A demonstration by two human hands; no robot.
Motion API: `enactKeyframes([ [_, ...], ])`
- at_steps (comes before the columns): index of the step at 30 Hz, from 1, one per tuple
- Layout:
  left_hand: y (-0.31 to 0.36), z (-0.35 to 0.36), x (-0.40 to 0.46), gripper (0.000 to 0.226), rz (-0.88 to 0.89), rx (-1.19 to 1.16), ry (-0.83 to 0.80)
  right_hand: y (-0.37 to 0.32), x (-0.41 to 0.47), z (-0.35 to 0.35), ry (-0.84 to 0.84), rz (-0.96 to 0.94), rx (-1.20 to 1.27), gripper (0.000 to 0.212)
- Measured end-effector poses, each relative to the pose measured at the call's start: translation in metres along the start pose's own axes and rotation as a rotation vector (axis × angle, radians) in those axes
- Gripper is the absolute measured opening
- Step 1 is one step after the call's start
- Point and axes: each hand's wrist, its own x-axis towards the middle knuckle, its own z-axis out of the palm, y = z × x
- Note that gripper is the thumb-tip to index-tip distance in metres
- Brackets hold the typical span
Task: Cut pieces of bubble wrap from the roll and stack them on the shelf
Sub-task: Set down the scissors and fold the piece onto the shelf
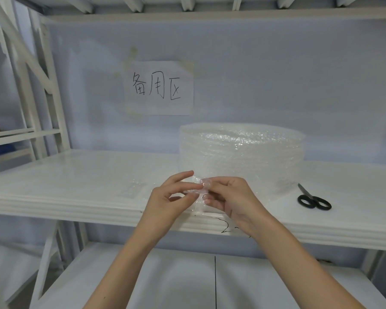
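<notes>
1. Two bare hands are meeting at the front edge of the white shelf (54, 197), just in front of the bubble wrap roll (241, 152).
2. Left hand (172, 204) is pinching the loose end of the wrap (198, 188) between thumb and index; the other fingers are fanning out, one pointing up toward the roll.
3. Right hand (230, 199) is gripping the same crumpled end from the opposite side, fingers curling around it, fingertips touching the left hand's.
4. Roll is standing upright on the shelf, right of centre, near the back wall. Its loose sheet is running down the front face to the hands.
5. Scissors (312, 199), black handles, are lying flat on the shelf to the right of the roll, handles toward the shelf edge, blades pointing back. Neither hand is touching them.
6. One flat clear piece (134, 188) is lying on the shelf left of the hands, near the front edge; hard to make out against the white, so cannot tell whether it is one sheet or several.
7. Paper sign (159, 88) with handwritten characters is sticking to the wall above and left of the roll.
8. Lower shelf (165, 275) is showing beneath the forearms, a thin dark line running across it.
</notes>
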Motion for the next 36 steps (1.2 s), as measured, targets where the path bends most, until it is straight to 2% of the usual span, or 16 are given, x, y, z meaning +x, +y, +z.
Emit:
enactKeyframes([
  [7,-0.002,-0.001,-0.003,0.03,-0.019,-0.023,-0.035,-0.001,0.002,0.001,-0.019,0.029,0.071,0.017],
  [12,-0.004,-0.003,-0.004,0.034,-0.048,-0.044,-0.033,-0.006,0.001,0.004,-0.027,0.057,0.14,0.023],
  [19,-0.004,-0.012,-0.007,0.024,-0.069,-0.072,-0.117,-0.001,0.009,0.009,-0.01,-0.025,0.015,0.019],
  [24,-0.006,-0.017,-0.006,0.023,-0.117,-0.063,0.001,0.004,0.016,0.02,-0.014,-0.051,-0.065,0.011],
  [30,-0.011,-0.038,-0.006,0.019,-0.157,-0.005,0.047,0.014,0.03,0.037,-0.001,-0.062,-0.163,0.009],
  [36,-0.016,-0.07,0.001,0.017,-0.198,0.034,0.187,0.015,0.047,0.057,-0.008,-0.097,-0.231,0.006],
])
